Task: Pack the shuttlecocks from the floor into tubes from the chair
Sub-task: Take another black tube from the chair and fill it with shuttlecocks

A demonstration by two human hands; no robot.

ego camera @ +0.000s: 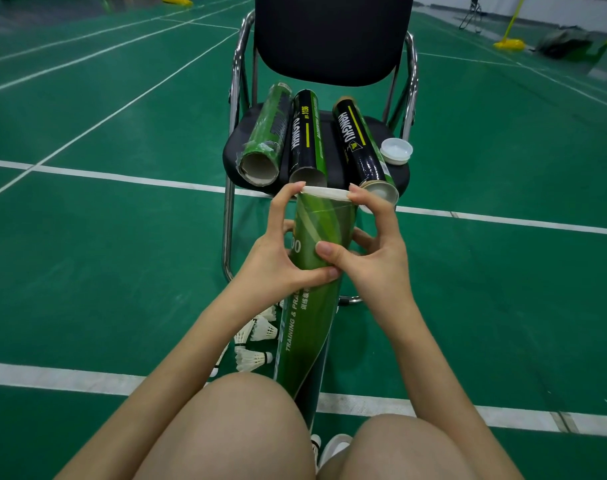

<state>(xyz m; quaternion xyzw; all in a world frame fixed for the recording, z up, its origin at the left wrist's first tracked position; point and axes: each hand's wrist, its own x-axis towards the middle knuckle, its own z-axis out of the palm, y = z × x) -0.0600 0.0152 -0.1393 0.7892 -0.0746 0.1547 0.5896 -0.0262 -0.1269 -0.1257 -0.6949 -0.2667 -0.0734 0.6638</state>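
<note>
Shuttlecocks (257,344) remain loose on floor (87,306) near the knees, so packing isn't finished. Left hand (278,251) and right hand (374,251) both grip upright green tube (316,306), fingertips pinching its white cap (324,194); contents hidden. Beyond, on chair (329,39): three tubes (304,136), two with open ends looking empty, plus loose lid (396,151).

I read "TRAINING & PRA…" on the green tube (316,306) I hold, and "HANGYU" on the right black tube (359,143) on the chair.
</note>
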